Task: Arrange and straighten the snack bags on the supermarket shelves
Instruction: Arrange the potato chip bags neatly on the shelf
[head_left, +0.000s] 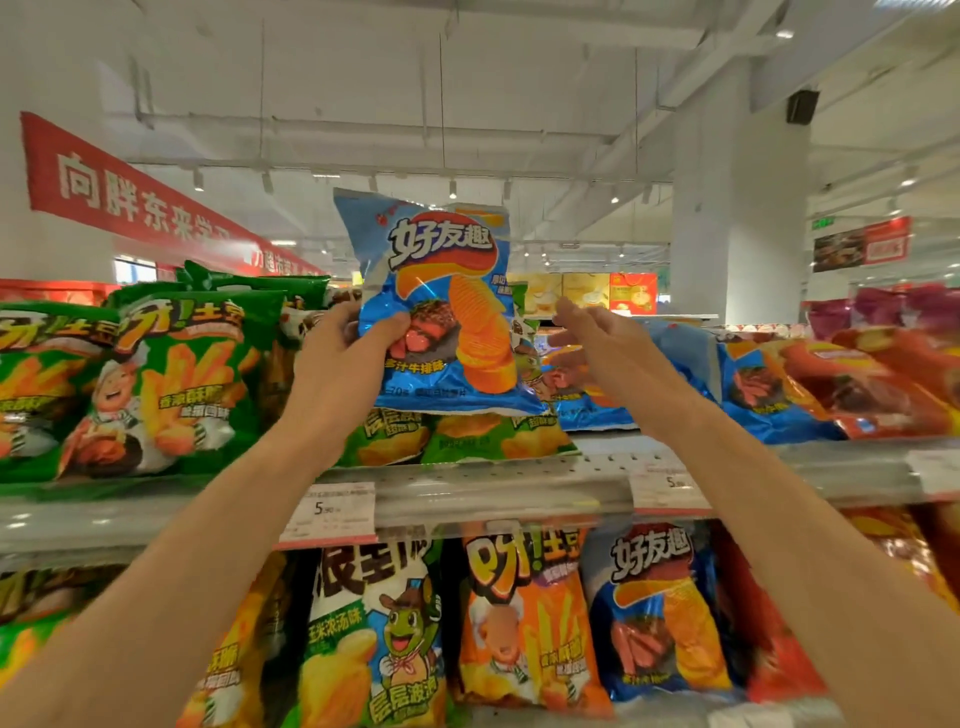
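Much of the top shelf's contents are hard to read. The green bags (171, 374) at its left end are cut off by the frame edge, and the red and orange bags (878, 384) at its right end are smeared by motion blur. Both forearms cover parts of the shelf edge (493, 493) and the price tags (330, 512) clipped along it. The flat green bags (457, 434) lying near the shelf's middle are partly covered by the bag held above them.

The left hand (348, 345) holds a blue potato chip bag (441, 306) upright above the middle of the top shelf, thumb across its front lower left corner and the fingers hidden behind it. The bag is glossy and puffed, with crinkled seams, large Chinese lettering, ridged orange chips and a steak picture. Its top rises clear of the neighbouring bags.

The right hand (597, 338) hovers just right of that bag, fingers loosely extended and gripping nothing, in front of a row of similar blue bags (743, 384) leaning on the shelf's right half.

Below, the lower shelf holds upright bags (524, 618) in green, orange, blue and red, their bottoms cut off.
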